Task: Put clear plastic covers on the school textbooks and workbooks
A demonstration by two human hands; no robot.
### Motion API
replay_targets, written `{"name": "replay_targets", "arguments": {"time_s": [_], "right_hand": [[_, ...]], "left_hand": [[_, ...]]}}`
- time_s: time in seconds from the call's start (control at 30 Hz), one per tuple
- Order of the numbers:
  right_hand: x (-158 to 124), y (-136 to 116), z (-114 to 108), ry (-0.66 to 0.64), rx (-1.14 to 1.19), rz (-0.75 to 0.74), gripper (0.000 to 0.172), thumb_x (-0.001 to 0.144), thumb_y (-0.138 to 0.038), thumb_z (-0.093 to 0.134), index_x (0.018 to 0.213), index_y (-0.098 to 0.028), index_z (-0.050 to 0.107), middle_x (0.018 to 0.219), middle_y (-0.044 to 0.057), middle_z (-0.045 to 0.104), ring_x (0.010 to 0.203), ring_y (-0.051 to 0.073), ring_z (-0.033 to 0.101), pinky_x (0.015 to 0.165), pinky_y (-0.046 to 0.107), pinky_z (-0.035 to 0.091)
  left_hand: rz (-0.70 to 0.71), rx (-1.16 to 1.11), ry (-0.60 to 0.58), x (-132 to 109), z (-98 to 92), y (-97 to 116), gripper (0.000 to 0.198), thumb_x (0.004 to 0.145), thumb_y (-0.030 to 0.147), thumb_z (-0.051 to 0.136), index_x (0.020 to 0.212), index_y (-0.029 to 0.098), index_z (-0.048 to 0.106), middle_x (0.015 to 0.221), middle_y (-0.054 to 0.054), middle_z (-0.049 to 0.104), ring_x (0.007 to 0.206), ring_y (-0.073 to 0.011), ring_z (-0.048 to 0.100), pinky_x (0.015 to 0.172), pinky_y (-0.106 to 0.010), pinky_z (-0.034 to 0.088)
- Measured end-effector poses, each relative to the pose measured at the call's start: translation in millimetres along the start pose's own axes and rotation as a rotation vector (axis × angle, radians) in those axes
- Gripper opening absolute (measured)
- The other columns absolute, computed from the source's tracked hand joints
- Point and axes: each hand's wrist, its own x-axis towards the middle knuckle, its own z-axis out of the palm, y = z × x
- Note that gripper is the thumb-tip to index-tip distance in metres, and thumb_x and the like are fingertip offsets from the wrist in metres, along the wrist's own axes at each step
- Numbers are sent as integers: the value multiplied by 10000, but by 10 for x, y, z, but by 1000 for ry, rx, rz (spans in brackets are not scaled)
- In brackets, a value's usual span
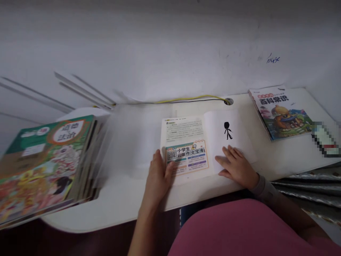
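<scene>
An open book lies on the white desk, with a printed left page and a mostly blank white right page bearing a black stick figure. My left hand rests along the book's left edge, fingers stretched out and thumb over the printed page. On the lower part of the right page, my right hand lies flat with its fingers spread. A clear plastic sheet spreads over the desk to the left of the book. Whether it reaches under the book I cannot tell.
A stack of books stands at the desk's left end. Another colourful book lies at the back right, beside a pixelated object. A yellow cable runs along the wall into a desk hole.
</scene>
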Motion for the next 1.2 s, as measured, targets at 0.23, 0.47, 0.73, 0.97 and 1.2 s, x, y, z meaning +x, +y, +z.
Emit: {"name": "replay_targets", "arguments": {"time_s": [0.23,0.47,0.73,0.97,1.2], "right_hand": [[-41,9,-1,11,6,12,513,850,-492,567,1303,-254,542,1419,159,454,1342,326,362,1045,476,341],[-84,-7,-10,6,-7,53,499,850,-467,581,1300,-252,553,1412,164,465,1327,331,381,1042,471,342],[-115,45,-17,6,5,58,507,856,-470,573,1313,-251,541,1427,167,446,1336,325,368,1055,489,321],[-134,64,-30,7,6,63,502,862,-455,571,1318,-248,537,1431,167,442,1341,321,361,1068,499,299],[-140,80,-36,-1,4,51,564,832,-538,568,1319,-255,537,1428,160,449,1337,333,371,1067,522,297]], "left_hand": [[16,36,19,31,20,-25,748,893,535,391,1462,71,250,1468,-229,359,1374,-361,310,1087,-544,323],[103,143,16,41,87,-49,745,897,558,356,1462,80,269,1467,-223,365,1383,-410,253,1075,-609,283],[177,201,12,33,105,-51,711,920,547,297,1460,85,288,1477,-209,355,1403,-417,178,1082,-606,251],[169,218,-4,24,97,-43,688,921,526,332,1472,117,273,1476,-184,368,1410,-405,164,1080,-604,260],[197,227,-3,13,90,-27,676,918,539,334,1467,148,290,1487,-164,355,1417,-392,149,1077,-613,256]]}}
